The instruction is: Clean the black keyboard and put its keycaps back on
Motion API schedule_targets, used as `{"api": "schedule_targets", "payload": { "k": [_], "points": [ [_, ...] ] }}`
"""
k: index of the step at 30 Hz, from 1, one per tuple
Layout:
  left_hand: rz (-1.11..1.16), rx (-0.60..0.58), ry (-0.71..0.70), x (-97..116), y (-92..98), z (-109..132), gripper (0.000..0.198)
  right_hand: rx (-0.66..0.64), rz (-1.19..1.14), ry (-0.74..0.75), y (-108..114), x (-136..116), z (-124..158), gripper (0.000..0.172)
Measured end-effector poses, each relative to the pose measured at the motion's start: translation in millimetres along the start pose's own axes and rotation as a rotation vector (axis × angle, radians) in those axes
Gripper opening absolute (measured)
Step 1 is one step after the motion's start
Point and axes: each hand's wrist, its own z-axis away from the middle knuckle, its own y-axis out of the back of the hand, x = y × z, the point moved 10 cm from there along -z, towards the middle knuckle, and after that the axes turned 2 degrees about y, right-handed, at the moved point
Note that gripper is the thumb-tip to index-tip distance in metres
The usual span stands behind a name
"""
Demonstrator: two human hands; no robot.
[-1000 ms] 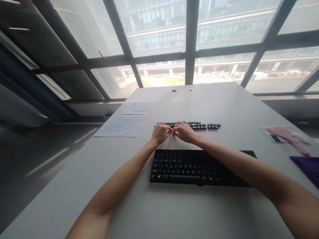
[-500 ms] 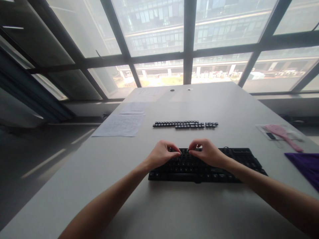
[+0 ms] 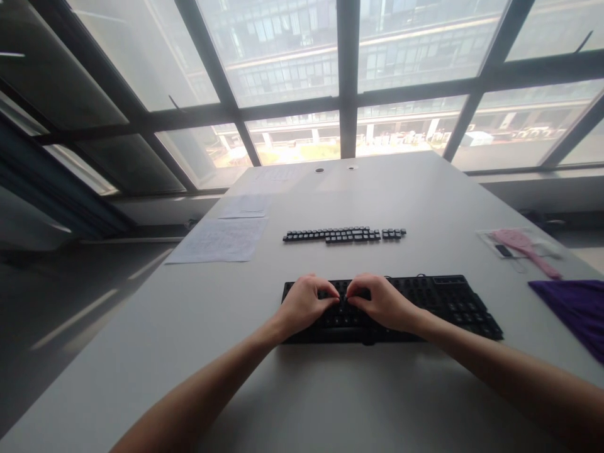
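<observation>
A black keyboard (image 3: 448, 302) lies on the grey table (image 3: 330, 396) in front of me. Both hands rest on its left half. My left hand (image 3: 306, 303) is curled, with its fingertips pinched together over the keys. My right hand (image 3: 383, 303) is curled the same way, its fingertips almost meeting those of the left near the keyboard's middle rows. Whatever is between the fingers is too small to make out. Farther back, a row of loose black keycaps (image 3: 344, 234) lies in a line, apart from both hands.
Printed paper sheets (image 3: 219, 240) lie at the left, with another sheet (image 3: 246, 206) behind them. A pink brush in a clear bag (image 3: 521, 246) and a purple cloth (image 3: 570, 308) sit at the right edge. Large windows stand beyond the table's far end.
Both hands drew back from the row of loose keycaps to the keyboard, then lowered onto its keys with fingertips pinched together.
</observation>
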Motion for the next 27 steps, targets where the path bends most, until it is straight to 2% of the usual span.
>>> {"api": "schedule_targets", "payload": {
  "k": [7,14,18,27],
  "points": [
    [-0.05,-0.006,-0.023,5,-2.4,2,0.011,-0.013,0.019,0.001,-3,1,1,0.013],
    [-0.171,0.057,-0.218,16,-7.8,11,0.016,0.019,0.077,0.078,-4,-7,5,0.015],
    [-0.245,0.062,-0.267,19,-10.5,12,0.016,0.018,0.135,0.125,-6,-12,5,0.016],
    [-0.454,-0.015,-0.342,38,-16.5,19,0.022,-0.003,0.269,0.247,-14,-22,11,0.015]
  ]
}}
